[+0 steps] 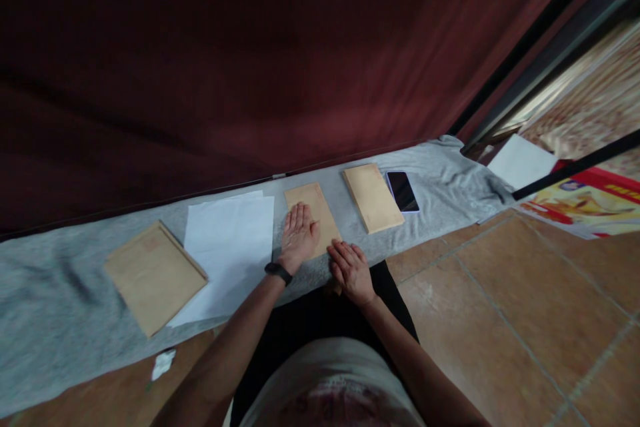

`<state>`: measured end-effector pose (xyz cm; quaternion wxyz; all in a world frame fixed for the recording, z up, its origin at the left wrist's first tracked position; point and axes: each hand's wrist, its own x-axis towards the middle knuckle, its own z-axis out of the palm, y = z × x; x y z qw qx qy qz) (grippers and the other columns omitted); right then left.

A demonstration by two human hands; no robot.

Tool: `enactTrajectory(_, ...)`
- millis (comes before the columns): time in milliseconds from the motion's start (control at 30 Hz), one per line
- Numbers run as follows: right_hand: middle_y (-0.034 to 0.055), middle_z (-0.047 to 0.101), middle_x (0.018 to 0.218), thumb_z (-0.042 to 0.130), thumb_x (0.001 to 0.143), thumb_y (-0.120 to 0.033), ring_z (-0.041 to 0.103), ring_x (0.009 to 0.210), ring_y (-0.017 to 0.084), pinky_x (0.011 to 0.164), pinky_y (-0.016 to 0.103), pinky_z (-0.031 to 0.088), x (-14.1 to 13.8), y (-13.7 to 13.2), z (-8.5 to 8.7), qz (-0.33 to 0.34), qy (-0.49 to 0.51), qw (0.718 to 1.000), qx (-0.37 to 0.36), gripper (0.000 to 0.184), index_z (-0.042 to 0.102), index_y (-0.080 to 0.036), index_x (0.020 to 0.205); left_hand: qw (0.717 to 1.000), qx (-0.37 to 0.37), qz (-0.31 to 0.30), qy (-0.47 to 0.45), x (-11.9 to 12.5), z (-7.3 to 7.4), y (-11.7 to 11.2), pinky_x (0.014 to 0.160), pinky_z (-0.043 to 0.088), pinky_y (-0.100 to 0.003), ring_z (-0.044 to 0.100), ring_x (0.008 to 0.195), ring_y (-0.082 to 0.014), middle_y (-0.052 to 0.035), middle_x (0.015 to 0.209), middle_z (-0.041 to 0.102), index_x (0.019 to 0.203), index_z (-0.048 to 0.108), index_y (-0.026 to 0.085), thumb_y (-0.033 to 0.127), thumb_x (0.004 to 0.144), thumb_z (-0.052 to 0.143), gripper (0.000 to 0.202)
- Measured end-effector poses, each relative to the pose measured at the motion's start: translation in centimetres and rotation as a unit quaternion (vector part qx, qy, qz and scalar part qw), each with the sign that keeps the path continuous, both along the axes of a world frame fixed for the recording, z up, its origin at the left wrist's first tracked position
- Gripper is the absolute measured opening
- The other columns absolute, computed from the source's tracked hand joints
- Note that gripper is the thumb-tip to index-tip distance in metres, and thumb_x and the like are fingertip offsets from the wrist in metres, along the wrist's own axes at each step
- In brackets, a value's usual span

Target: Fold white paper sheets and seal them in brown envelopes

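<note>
A brown paper envelope lies at a slant on the grey cloth in front of me. My left hand, with a dark band at the wrist, rests flat on it with the fingers stretched out. Across the envelope's near end lies my right hand, its fingers extended and close together, touching the paper at the cloth's front edge. A small brown bit shows just below the right fingers; I cannot tell whether it belongs to the same envelope. The right palm's underside is hidden.
White paper sheets and a stack of brown envelopes lie to the left. Another envelope stack and a phone are at the right. The grey cloth covers a narrow surface against a dark red curtain.
</note>
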<state>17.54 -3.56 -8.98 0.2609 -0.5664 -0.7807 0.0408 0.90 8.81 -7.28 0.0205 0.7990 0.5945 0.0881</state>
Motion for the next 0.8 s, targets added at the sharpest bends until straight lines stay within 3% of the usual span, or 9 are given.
enactTrajectory(100, 0.0062, 0.054, 0.149, 0.041, 0.103, -0.028, 0.049, 0.137, 0.021, 0.118, 0.043, 0.030, 0.0, 0.0, -0.1, 0.001, 0.004, 1.000, 0.001, 0.042, 0.052, -0.022, 0.144, 1.000, 0.006, -0.014, -0.009, -0.4, 0.1, -1.8, 0.123, 0.022, -0.048, 0.022, 0.152, -0.0297, -0.0195, 0.161, 0.030, 0.152, 0.035, 0.001, 0.034, 0.102, 0.029, 0.060)
enactTrajectory(300, 0.0068, 0.053, 0.149, 0.040, 0.103, -0.026, 0.048, 0.138, 0.021, 0.118, 0.043, 0.029, 0.0, -0.1, -0.3, 0.006, 0.009, 1.000, 0.006, 0.043, 0.052, -0.020, 0.144, 0.984, 0.026, -0.176, -0.015, -0.9, 0.4, -8.2, 0.125, 0.023, -0.045, 0.024, 0.152, -0.0239, -0.0117, 0.161, 0.033, 0.156, 0.030, 0.011, 0.032, 0.103, 0.033, 0.057)
enactTrajectory(400, 0.0077, 0.053, 0.149, 0.039, 0.104, -0.024, 0.047, 0.138, 0.021, 0.119, 0.043, 0.029, 0.1, -0.1, -0.3, 0.011, 0.011, 1.000, 0.005, 0.043, 0.051, -0.019, 0.145, 0.978, 0.021, -0.206, -0.003, -1.3, 0.6, -10.1, 0.126, 0.022, -0.044, 0.025, 0.151, -0.0235, -0.0124, 0.162, 0.032, 0.156, 0.028, 0.011, 0.038, 0.103, 0.036, 0.061)
enactTrajectory(600, 0.0092, 0.054, 0.147, 0.038, 0.104, -0.027, 0.046, 0.140, 0.022, 0.119, 0.046, 0.028, 0.1, -0.2, -0.2, 0.005, 0.020, 1.000, -0.007, 0.042, 0.052, -0.019, 0.143, 0.977, 0.012, -0.214, 0.008, -2.0, 0.7, -10.2, 0.126, 0.022, -0.043, 0.026, 0.151, -0.0241, -0.0148, 0.161, 0.033, 0.153, 0.033, 0.007, 0.044, 0.102, 0.039, 0.063)
enactTrajectory(800, 0.0095, 0.051, 0.150, 0.037, 0.105, -0.031, 0.040, 0.144, 0.022, 0.123, 0.048, 0.023, -1.2, 0.0, 0.9, 0.031, 0.022, 0.999, -0.029, 0.047, 0.044, -0.018, 0.149, 0.975, 0.016, -0.219, 0.012, -1.8, 0.2, -10.1, 0.125, 0.022, -0.044, 0.027, 0.150, -0.0243, -0.0178, 0.158, 0.037, 0.152, 0.034, 0.004, 0.032, 0.100, 0.040, 0.060)
